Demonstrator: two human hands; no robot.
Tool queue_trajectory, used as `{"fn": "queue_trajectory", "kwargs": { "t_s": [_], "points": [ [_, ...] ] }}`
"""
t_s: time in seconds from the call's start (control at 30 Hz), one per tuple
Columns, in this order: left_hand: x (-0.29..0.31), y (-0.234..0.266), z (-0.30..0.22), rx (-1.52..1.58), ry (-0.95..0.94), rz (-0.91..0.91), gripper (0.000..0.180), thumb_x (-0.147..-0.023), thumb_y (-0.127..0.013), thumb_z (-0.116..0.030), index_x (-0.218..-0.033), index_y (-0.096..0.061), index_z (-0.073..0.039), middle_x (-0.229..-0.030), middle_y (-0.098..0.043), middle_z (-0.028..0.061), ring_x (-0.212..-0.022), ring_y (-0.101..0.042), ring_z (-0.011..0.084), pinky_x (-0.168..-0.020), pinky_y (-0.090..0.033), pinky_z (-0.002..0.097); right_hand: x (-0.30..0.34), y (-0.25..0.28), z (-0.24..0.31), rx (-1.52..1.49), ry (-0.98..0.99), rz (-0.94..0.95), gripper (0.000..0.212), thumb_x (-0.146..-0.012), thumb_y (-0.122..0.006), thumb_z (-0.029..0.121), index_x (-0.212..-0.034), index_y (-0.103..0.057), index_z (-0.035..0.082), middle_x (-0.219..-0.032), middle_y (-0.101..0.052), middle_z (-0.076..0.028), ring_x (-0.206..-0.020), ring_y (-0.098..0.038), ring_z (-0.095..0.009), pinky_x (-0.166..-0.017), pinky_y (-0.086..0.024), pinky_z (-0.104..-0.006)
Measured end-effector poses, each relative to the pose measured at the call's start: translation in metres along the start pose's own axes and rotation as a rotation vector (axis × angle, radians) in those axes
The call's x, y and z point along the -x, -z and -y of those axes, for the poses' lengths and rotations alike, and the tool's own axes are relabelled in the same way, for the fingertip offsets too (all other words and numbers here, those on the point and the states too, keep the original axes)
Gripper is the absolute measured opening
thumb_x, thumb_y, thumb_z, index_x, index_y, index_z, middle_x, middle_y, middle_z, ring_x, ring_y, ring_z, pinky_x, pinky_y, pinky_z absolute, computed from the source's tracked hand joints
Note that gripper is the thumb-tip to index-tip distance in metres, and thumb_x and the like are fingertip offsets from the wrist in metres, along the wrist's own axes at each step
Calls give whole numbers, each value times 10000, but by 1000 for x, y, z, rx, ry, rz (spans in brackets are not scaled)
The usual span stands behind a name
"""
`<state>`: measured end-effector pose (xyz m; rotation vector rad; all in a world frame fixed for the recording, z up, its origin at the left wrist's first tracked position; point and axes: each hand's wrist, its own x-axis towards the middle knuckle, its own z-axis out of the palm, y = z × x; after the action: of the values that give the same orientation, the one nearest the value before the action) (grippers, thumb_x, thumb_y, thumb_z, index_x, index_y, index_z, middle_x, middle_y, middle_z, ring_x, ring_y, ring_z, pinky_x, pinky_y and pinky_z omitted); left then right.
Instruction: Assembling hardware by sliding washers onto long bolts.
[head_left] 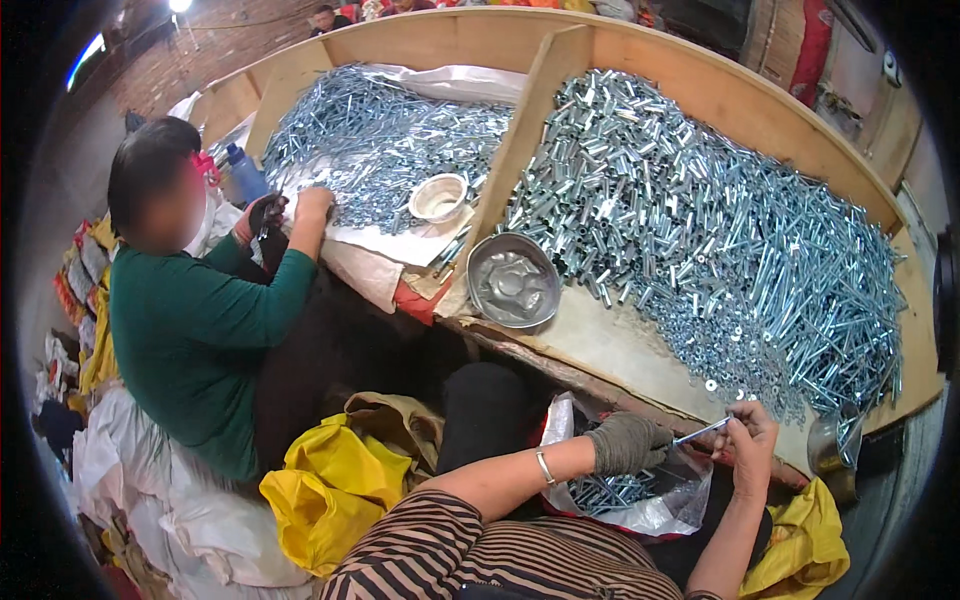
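Note:
My left hand, in a grey knit glove, is closed at the left end of a thin silvery bolt. My bare right hand pinches the bolt's other end between thumb and fingers. Whether anything else is inside the glove is hidden. Below my hands, a clear-lined bag on my lap holds many similar bolts. Just beyond my hands, on the bench, lie loose washers and nuts, with a heap of long bolts to their right.
A wooden divider separates the bench bins. Short metal tubes are heaped right of it. A steel bowl sits at the bench edge, a metal scoop at right. A co-worker in green sits left, by a white bowl.

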<state>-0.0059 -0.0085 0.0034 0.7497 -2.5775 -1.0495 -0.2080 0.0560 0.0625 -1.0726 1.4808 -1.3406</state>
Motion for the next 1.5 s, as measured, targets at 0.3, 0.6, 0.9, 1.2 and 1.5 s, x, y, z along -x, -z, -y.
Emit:
{"fn": "queue_trajectory", "kwargs": {
  "t_s": [0.3, 0.6, 0.9, 1.2, 1.5],
  "points": [
    [1, -7, 0, 70, 7, -149, 253, -839, -554, -333, -972, -624, -129, -834, -637, 169, -752, -619, 344, -698, -470, 456, 4, -18, -28, -61, -94, 160, 112, -700, -651, 53, -785, -588, 17, -706, -590, -54, -580, -564, -125, -484, -467, -250],
    [2, -2, 7, -27, -8, -436, 240, -818, -581, -312, -875, -585, -78, -796, -625, 155, -759, -629, 314, -646, -473, 448, -6, -105, -16, -185, 290, 192, 563, -905, -465, 498, -1049, -589, -32, -1133, -574, -159, -1093, -526, -255, -953, -391, -371],
    [5, 16, 12, 98, 48, -612, 258, -833, -601, -308, -857, -621, -52, -745, -619, 178, -699, -604, 369, -601, -465, 426, -8, -96, -12, -333, 269, -9, 467, -955, -423, 388, -1098, -552, -38, -1064, -595, -154, -1019, -571, -240, -910, -427, -357],
    [2, 14, -6, 57, 116, -279, 299, -862, -539, -374, -909, -626, -92, -789, -626, 202, -744, -620, 361, -656, -463, 442, -3, -60, -19, -285, 204, -234, 405, -952, -449, 367, -1035, -576, -8, -759, -615, -81, -747, -568, -149, -691, -467, -278],
    [3, -9, -37, -82, 8, -366, 240, -846, -536, -282, -960, -642, -99, -830, -641, 168, -765, -615, 356, -694, -468, 450, 15, -40, -9, -89, 201, -114, 338, -924, -520, 332, -839, -601, 16, -606, -541, -7, -581, -494, -90, -536, -381, -239]
  ]
}}
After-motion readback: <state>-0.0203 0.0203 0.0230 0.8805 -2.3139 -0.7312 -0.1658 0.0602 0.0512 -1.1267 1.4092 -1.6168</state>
